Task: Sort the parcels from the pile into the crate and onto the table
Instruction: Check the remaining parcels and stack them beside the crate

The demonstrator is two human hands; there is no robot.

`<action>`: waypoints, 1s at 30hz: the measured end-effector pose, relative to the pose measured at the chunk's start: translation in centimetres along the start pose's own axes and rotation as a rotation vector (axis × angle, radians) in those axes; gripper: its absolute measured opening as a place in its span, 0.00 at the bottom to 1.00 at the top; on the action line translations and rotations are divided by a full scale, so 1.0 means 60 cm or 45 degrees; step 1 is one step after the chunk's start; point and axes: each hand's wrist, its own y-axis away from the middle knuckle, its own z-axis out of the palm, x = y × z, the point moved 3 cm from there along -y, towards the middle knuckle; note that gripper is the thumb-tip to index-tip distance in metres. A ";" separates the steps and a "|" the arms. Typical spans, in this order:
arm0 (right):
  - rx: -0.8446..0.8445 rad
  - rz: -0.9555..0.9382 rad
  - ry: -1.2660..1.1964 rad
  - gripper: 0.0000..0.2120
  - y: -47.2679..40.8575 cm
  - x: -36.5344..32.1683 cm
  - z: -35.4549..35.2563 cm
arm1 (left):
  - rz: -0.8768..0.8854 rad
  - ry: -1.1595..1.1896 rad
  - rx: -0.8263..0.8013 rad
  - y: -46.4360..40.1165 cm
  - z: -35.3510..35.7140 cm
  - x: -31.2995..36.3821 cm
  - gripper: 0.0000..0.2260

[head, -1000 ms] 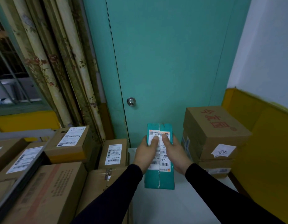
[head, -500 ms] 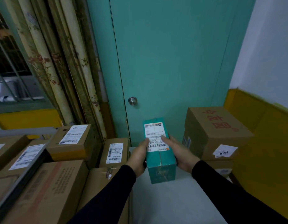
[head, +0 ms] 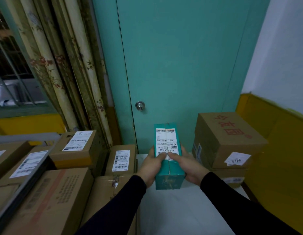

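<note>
Teal cardboard fills your grip: you hold a long, narrow teal parcel between both hands above the white table, its short end face toward you. Your left hand wraps its left side and your right hand wraps its right, with both thumbs pressed side by side on the top face, at the near edge of the white shipping label (barcodes and the print "843" are readable). A taped seam runs lengthwise down the middle of the box. To your right, a big brown carton with red characters sits on another carton at the table's far corner, bearing a small white sticker that reads 0164. To your left, stacked brown cartons with matte, creased faces carry white labels. Behind stands a smooth teal door with a round metal knob, beside floral curtains.
</note>
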 end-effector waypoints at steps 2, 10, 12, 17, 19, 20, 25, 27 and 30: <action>-0.015 -0.004 -0.023 0.26 -0.002 -0.002 0.000 | 0.000 0.016 -0.005 0.003 -0.003 0.008 0.15; 0.017 -0.014 -0.086 0.24 -0.006 -0.007 -0.005 | 0.082 -0.104 -0.049 0.011 0.001 0.029 0.16; 0.031 0.004 -0.155 0.25 -0.011 -0.008 -0.015 | 0.089 -0.124 -0.052 0.013 -0.009 0.033 0.13; 0.109 -0.024 -0.380 0.28 -0.017 -0.034 -0.029 | 0.018 -0.235 0.169 0.003 -0.058 0.039 0.19; 0.134 -0.019 -0.291 0.29 -0.015 -0.041 -0.023 | -0.092 -0.175 0.148 0.003 -0.069 0.031 0.20; 0.153 -0.034 -0.180 0.28 -0.015 -0.041 -0.023 | -0.115 -0.162 0.130 0.004 -0.073 0.027 0.19; 0.320 -0.189 0.385 0.09 -0.009 -0.048 -0.029 | -0.098 -0.149 0.164 0.002 -0.084 0.016 0.17; 0.171 -0.060 0.289 0.17 -0.008 -0.041 -0.022 | -0.069 -0.137 0.157 0.003 -0.081 0.021 0.15; 0.091 0.100 0.168 0.22 -0.012 -0.029 -0.024 | -0.016 -0.103 0.207 0.003 -0.086 0.033 0.13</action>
